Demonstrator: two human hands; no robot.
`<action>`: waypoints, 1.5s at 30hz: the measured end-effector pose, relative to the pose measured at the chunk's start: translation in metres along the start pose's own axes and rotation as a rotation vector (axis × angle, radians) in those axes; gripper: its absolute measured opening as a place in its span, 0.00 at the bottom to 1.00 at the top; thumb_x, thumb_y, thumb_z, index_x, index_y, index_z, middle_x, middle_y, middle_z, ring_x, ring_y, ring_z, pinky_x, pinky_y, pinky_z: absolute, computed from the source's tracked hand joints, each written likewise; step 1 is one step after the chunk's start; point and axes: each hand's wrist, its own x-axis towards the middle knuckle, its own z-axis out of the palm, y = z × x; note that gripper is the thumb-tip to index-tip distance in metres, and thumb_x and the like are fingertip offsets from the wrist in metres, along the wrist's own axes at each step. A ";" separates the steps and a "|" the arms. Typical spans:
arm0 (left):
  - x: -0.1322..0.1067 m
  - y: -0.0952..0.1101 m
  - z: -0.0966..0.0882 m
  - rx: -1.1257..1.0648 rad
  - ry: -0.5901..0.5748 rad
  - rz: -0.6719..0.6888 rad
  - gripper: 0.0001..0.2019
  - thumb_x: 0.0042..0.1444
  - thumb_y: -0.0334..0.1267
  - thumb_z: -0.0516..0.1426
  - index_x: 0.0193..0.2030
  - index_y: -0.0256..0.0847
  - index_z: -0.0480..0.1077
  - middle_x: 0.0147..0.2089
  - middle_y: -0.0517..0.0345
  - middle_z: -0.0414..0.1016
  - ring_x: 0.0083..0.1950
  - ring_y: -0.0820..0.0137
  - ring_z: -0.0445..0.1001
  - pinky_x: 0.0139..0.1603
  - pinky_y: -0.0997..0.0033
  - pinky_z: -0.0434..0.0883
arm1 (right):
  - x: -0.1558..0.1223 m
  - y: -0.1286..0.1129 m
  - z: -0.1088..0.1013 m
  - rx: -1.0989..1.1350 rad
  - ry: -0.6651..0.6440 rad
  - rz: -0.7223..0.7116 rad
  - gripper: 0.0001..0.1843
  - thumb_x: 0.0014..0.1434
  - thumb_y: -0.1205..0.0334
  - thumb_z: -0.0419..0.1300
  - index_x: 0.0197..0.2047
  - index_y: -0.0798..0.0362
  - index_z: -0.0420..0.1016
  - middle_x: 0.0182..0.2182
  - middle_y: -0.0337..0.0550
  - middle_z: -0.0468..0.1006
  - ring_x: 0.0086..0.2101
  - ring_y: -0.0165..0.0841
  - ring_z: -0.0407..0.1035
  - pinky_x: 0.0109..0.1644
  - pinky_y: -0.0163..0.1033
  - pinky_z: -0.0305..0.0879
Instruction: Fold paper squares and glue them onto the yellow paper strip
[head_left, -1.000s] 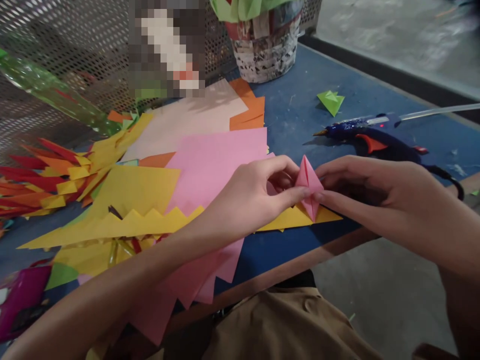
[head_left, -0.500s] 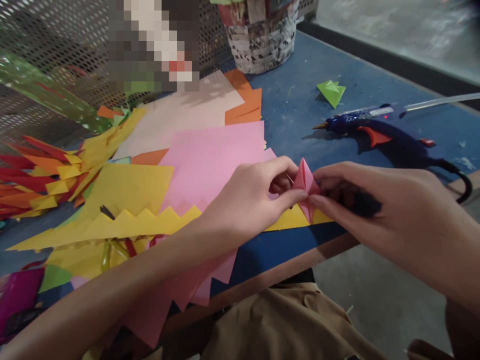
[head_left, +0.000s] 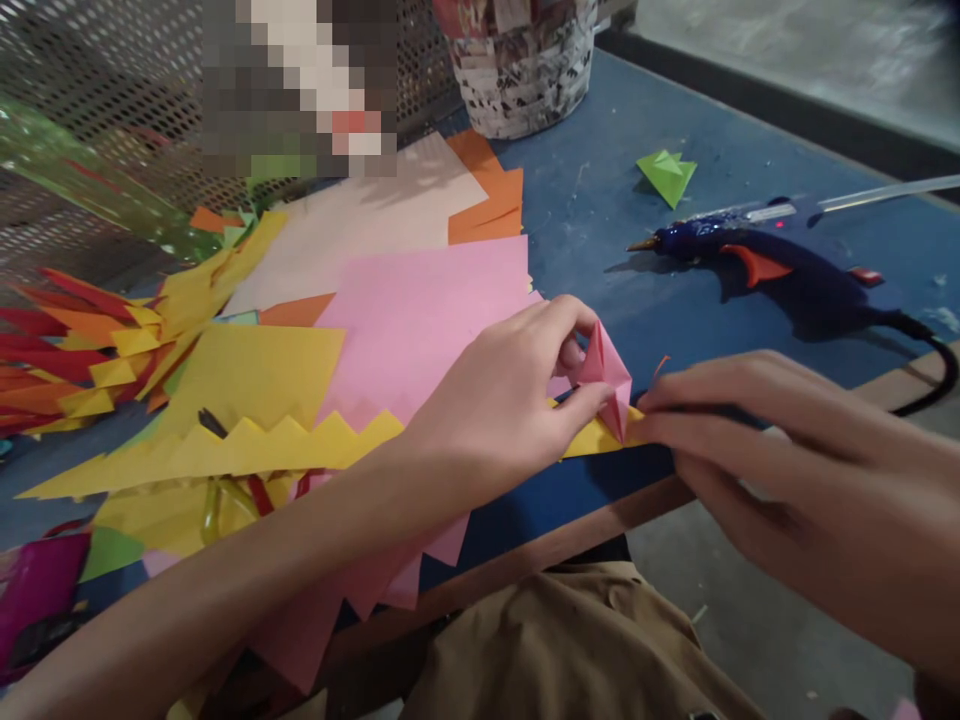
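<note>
A small folded pink paper piece (head_left: 611, 377) stands upright with a pointed tip, pinched between the thumb and fingers of my left hand (head_left: 517, 385). Just right of it is my right hand (head_left: 772, 460), thumb and fingers drawn together at the right end of the yellow zigzag paper strip (head_left: 300, 443). Whatever those fingertips hold, if anything, is hidden. A thin orange curl (head_left: 661, 364) sticks up above them. My left forearm crosses over the strip. Under and behind my left hand lies a pink paper sheet (head_left: 427, 320).
A blue glue gun (head_left: 787, 255) with a lit red light lies right, its cord trailing off. Beyond it sits a green folded paper piece (head_left: 667, 177). A woven basket (head_left: 525, 85) stands at the back. Red, orange and yellow paper spikes (head_left: 82, 345) crowd the left.
My right hand has let go of the pink folded piece and moved slightly right and down. My left hand keeps the piece, now turned a little. A thin orange curl has come into view.
</note>
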 end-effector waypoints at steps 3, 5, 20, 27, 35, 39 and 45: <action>-0.001 -0.002 0.002 0.016 0.021 -0.007 0.18 0.64 0.33 0.66 0.58 0.43 0.69 0.45 0.60 0.76 0.45 0.69 0.75 0.46 0.65 0.74 | -0.013 0.001 0.001 -0.005 -0.085 -0.073 0.22 0.69 0.76 0.55 0.62 0.55 0.75 0.58 0.44 0.78 0.58 0.38 0.70 0.65 0.41 0.67; -0.002 -0.002 0.002 0.043 0.034 -0.014 0.23 0.63 0.33 0.66 0.62 0.43 0.66 0.47 0.58 0.75 0.44 0.68 0.75 0.47 0.63 0.75 | -0.016 0.002 0.003 -0.017 -0.096 -0.073 0.23 0.69 0.75 0.56 0.64 0.54 0.74 0.59 0.42 0.79 0.59 0.39 0.71 0.66 0.43 0.68; -0.036 0.005 -0.014 0.496 -0.084 0.415 0.14 0.75 0.33 0.54 0.62 0.38 0.74 0.62 0.52 0.79 0.60 0.58 0.75 0.59 0.53 0.72 | -0.024 0.001 0.013 -0.052 -0.014 -0.101 0.21 0.68 0.76 0.56 0.62 0.57 0.76 0.63 0.45 0.78 0.59 0.45 0.72 0.61 0.51 0.73; -0.058 -0.005 0.000 0.676 -0.026 0.520 0.20 0.77 0.41 0.53 0.68 0.34 0.72 0.69 0.54 0.78 0.63 0.58 0.75 0.58 0.51 0.71 | -0.028 0.004 0.016 -0.032 0.013 -0.074 0.22 0.70 0.75 0.54 0.63 0.54 0.76 0.65 0.40 0.76 0.61 0.40 0.70 0.62 0.45 0.71; -0.059 -0.007 0.003 0.679 -0.024 0.515 0.22 0.76 0.42 0.54 0.70 0.32 0.71 0.71 0.52 0.76 0.69 0.58 0.72 0.64 0.51 0.69 | -0.033 0.005 0.017 0.025 0.006 -0.053 0.26 0.67 0.77 0.57 0.67 0.58 0.74 0.68 0.42 0.74 0.63 0.42 0.68 0.68 0.48 0.65; -0.060 -0.007 0.003 0.682 -0.036 0.534 0.23 0.77 0.44 0.52 0.71 0.33 0.70 0.71 0.51 0.76 0.69 0.58 0.71 0.63 0.51 0.67 | -0.033 0.004 0.019 0.038 -0.012 -0.031 0.29 0.66 0.78 0.56 0.68 0.56 0.74 0.67 0.41 0.75 0.63 0.41 0.69 0.68 0.46 0.66; -0.060 -0.005 0.002 0.736 -0.017 0.567 0.22 0.76 0.43 0.54 0.70 0.34 0.72 0.72 0.55 0.75 0.70 0.56 0.68 0.64 0.48 0.66 | -0.035 0.005 0.020 0.032 0.051 -0.043 0.31 0.64 0.81 0.58 0.69 0.58 0.73 0.61 0.46 0.79 0.61 0.42 0.71 0.68 0.45 0.69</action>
